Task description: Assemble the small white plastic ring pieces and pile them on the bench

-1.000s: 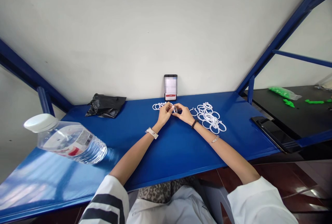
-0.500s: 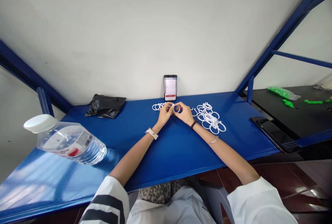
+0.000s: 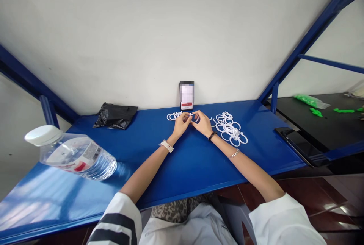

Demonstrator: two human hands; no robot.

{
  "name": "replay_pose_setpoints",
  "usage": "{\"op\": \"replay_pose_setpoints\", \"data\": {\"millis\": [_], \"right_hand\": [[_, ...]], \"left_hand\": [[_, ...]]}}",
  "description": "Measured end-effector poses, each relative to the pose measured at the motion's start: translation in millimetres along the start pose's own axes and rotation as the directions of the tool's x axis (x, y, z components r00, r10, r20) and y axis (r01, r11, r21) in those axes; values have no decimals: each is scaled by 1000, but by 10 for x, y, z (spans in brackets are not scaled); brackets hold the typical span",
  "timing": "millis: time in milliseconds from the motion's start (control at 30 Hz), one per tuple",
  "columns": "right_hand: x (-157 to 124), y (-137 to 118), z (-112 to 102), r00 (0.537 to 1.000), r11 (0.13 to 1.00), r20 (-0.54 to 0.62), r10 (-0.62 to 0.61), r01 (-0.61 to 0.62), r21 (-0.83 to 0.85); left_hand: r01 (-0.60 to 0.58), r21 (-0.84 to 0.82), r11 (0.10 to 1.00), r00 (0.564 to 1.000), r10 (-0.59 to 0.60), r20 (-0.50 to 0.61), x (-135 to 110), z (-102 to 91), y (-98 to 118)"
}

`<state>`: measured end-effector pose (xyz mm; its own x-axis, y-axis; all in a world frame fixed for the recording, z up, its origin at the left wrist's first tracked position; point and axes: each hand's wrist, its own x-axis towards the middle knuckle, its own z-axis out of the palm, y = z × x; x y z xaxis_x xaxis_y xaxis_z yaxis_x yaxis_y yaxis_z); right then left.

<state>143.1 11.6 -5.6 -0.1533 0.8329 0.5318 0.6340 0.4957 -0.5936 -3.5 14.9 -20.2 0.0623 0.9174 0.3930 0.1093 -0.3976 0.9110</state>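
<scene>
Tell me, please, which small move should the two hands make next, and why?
Perhaps turn the white ring slightly into view before letting go. The left hand and right hand both hold it by the fingertips, and the fingers cover part of it, so I cannot tell whether it is closed.

You are facing a blue worktop (image 3: 187, 169), its glossy surface catching pale light at 8 o'clock from its middle. At your 9 o'clock, a clear bottle (image 3: 76, 158) with a white cap (image 3: 44, 135) is resting on it, and a crumpled black bag (image 3: 118, 115) is lying at 10. At 12, a phone (image 3: 187, 95) is standing by the far edge, a small cluster of white rings (image 3: 176, 114) lying just beside it. At your 2 o'clock, a larger pile of white rings (image 3: 227, 128) is spreading loosely, several overlapping.
</scene>
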Motion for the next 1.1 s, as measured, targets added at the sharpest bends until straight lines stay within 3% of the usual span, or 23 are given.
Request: {"op": "replay_pose_setpoints", "data": {"millis": [633, 1100], "right_hand": [[13, 34, 30, 997, 993, -3, -77, 77, 85], [14, 36, 17, 998, 995, 46, -50, 46, 85]], "left_hand": [[-8, -6, 1000, 1000, 8, -26, -13, -21, 25], [-41, 16, 999, 999, 42, -7, 1, -37, 32]]}}
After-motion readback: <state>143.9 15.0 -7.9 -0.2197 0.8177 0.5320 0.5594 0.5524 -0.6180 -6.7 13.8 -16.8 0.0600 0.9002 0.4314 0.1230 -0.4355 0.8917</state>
